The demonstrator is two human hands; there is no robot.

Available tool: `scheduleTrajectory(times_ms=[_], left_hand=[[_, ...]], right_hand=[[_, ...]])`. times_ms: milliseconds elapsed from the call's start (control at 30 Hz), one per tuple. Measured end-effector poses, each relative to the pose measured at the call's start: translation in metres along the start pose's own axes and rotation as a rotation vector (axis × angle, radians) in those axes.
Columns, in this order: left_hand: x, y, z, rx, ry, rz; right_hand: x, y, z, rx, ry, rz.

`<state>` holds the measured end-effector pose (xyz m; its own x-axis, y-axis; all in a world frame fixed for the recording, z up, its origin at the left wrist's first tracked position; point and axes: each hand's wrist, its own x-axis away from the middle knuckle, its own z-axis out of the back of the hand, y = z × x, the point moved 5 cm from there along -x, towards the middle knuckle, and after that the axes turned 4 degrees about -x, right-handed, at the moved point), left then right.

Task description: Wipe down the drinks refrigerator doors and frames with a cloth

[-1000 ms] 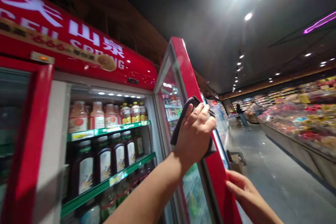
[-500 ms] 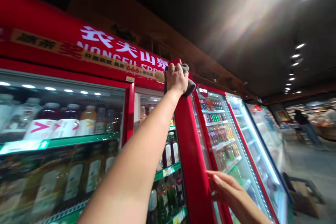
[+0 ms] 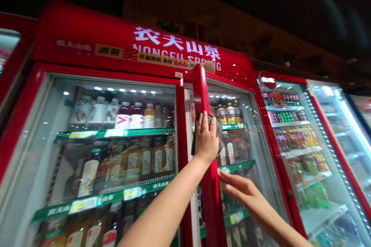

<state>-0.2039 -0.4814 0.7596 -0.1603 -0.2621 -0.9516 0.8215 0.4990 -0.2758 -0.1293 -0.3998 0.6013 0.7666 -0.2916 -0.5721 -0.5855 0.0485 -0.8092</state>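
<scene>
My left hand (image 3: 206,139) is shut on a dark grey cloth (image 3: 219,134), pressing it against the red frame of a glass cooler door (image 3: 199,88). Below it, my right hand (image 3: 239,187) is open with its fingers spread, reaching left towards the door's lower red frame and glass. That door looks almost shut. Behind the glass, shelves hold bottled drinks (image 3: 228,115). A red Nongfu Spring sign (image 3: 176,44) runs along the cooler's top, above both hands.
A second glass door (image 3: 116,104) on the same cooler shows green-edged shelves of bottles (image 3: 130,158). To the right stands a cooler of canned and bottled drinks (image 3: 290,135), then a brightly lit cooler (image 3: 342,123). Another red cooler (image 3: 11,46) shows at the left edge.
The view has swung left to face the cooler. The door has swung from wide open to nearly shut. My left hand and the cloth have moved down from the door's top corner, and my right hand has followed the door.
</scene>
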Motion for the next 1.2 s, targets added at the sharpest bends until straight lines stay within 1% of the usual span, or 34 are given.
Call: scheduleTrajectory(times_ms=[67,133,200,267,333,400,433,500,567,600,667,767,933,1000,1067,1133,1200], left_hand=[[0.028,-0.001,-0.008,-0.124,-0.108,-0.086],[0.055,-0.008,-0.017,-0.218,-0.202,-0.161],[0.078,-0.019,-0.028,-0.266,-0.287,-0.237],[0.089,-0.035,-0.039,-0.281,-0.373,-0.312],[0.083,-0.053,-0.049,-0.292,-0.446,-0.345],[0.061,-0.068,-0.055,-0.309,-0.473,-0.314],[0.046,-0.073,-0.058,-0.316,-0.462,-0.280],[0.017,-0.079,-0.060,-0.324,-0.399,-0.168],[0.001,-0.078,-0.064,-0.316,-0.348,-0.074],[-0.001,-0.076,-0.066,-0.312,-0.331,-0.040],[0.008,-0.070,-0.071,-0.300,-0.318,-0.002],[0.044,-0.058,-0.077,-0.263,-0.337,0.031],[0.129,-0.035,-0.080,-0.226,-0.437,0.054],[0.168,-0.024,-0.079,-0.230,-0.501,0.035],[0.208,-0.013,-0.077,-0.233,-0.574,0.000],[0.246,-0.003,-0.075,-0.246,-0.640,-0.048],[0.281,0.006,-0.074,-0.272,-0.682,-0.106]], right_hand=[[0.001,-0.002,0.006,0.071,0.033,0.054],[0.007,-0.001,0.017,0.098,0.049,0.055],[0.016,0.006,0.034,0.109,0.058,0.023],[0.024,0.017,0.055,0.127,0.094,-0.013],[0.028,0.030,0.078,0.150,0.154,-0.036],[0.028,0.039,0.096,0.170,0.215,-0.039],[0.027,0.041,0.102,0.178,0.238,-0.039],[0.025,0.039,0.107,0.192,0.254,-0.052],[0.024,0.034,0.106,0.194,0.248,-0.071],[0.025,0.031,0.104,0.194,0.241,-0.081],[0.028,0.029,0.100,0.188,0.238,-0.091],[0.035,0.033,0.093,0.170,0.237,-0.114],[0.038,0.056,0.083,0.135,0.226,-0.134],[0.033,0.072,0.080,0.159,0.231,-0.115],[0.028,0.092,0.079,0.225,0.249,-0.063],[0.023,0.116,0.078,0.321,0.256,0.013],[0.020,0.142,0.075,0.432,0.228,0.085]])
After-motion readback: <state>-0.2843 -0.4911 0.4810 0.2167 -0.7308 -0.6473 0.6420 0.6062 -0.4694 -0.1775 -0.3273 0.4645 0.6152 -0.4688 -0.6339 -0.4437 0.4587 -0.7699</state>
